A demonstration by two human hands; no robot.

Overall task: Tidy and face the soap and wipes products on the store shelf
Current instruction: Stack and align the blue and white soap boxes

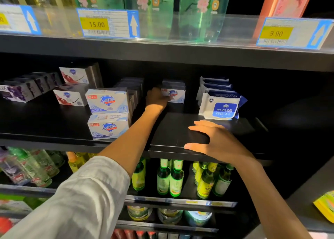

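A white sleeve covers the left arm, and the left hand reaches deep into the shelf and grips a soap box. The right hand rests flat on the shelf edge, fingers spread. Wipes packs stand just beside the box; two stacked soap boxes sit at the front.

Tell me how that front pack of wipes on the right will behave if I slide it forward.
The front wipes pack looks like a soft, crinkled pouch, so it would probably flex rather than slide rigidly. It stands upright on a narrow base, so a high push may tip it.
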